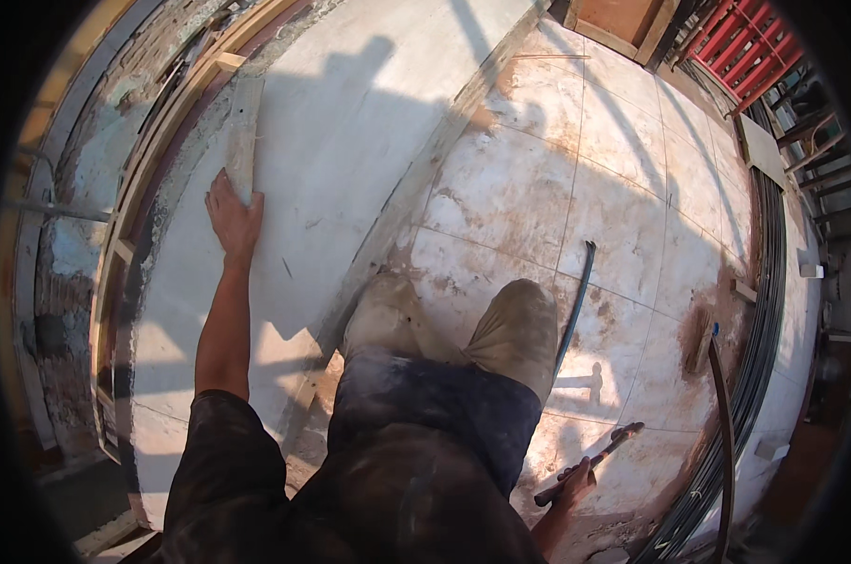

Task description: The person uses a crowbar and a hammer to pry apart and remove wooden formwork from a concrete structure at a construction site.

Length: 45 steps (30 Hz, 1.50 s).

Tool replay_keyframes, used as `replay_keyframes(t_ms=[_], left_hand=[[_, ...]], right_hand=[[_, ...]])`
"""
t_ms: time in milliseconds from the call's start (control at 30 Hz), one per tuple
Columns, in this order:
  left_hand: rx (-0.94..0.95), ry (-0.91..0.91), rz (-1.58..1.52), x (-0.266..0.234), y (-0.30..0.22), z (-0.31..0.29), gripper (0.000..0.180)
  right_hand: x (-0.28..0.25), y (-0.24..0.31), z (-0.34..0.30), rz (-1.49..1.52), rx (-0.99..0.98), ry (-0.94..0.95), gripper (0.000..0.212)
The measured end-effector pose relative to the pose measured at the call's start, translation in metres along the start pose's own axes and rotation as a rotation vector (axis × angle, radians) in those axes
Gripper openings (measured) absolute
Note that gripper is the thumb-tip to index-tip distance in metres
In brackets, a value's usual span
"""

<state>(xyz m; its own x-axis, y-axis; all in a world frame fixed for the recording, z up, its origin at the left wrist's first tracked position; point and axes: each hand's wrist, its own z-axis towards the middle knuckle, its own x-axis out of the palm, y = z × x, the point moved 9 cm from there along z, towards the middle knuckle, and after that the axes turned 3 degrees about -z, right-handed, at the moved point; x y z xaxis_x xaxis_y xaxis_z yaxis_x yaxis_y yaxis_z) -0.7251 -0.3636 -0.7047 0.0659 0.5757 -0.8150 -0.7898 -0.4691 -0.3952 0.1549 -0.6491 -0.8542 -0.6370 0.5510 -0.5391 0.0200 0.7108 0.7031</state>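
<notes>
My left hand (234,218) reaches out over a pale concrete slab (331,179). Its fingers and thumb close round the near end of a flat, dusty wooden strip (245,127), which lies lengthwise along the slab's left side. Low on the right, my right hand (578,481) grips a hammer (606,446) by its handle. The hammer's head points up and away to the right, above the tiled floor, and its shadow falls on the tiles beyond.
A timber frame (153,155) edges the slab on the left. Dusty tiles (529,188) cover the floor at right. A dark hose-like length (576,305) lies near my knee. Long thin bars (764,329) run along the right, below a red metal rack (740,47).
</notes>
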Motion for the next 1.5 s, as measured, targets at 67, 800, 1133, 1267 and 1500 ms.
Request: replay_keyframes(t_ms=[67, 800, 1133, 1267, 1500], left_hand=[[0.216, -0.076, 0.356, -0.002, -0.014, 0.010, 0.080], [0.016, 0.041, 0.332, 0.015, -0.009, 0.032, 0.090], [0.020, 0.001, 0.385, 0.007, 0.002, 0.035, 0.091], [0.021, -0.011, 0.451, 0.003, 0.005, 0.038, 0.091], [0.058, -0.002, 0.436, 0.019, -0.002, 0.036, 0.091]], right_hand=[[0.037, 0.070, -0.044, -0.051, -0.112, 0.066, 0.036], [0.591, 0.248, -0.226, 0.207, -0.307, 0.831, 0.025], [0.624, 0.231, -0.255, 0.374, -0.133, 0.810, 0.022], [0.622, 0.225, -0.263, 0.548, -0.178, 0.746, 0.020], [0.660, 0.234, -0.213, 0.257, -0.318, 0.678, 0.019]])
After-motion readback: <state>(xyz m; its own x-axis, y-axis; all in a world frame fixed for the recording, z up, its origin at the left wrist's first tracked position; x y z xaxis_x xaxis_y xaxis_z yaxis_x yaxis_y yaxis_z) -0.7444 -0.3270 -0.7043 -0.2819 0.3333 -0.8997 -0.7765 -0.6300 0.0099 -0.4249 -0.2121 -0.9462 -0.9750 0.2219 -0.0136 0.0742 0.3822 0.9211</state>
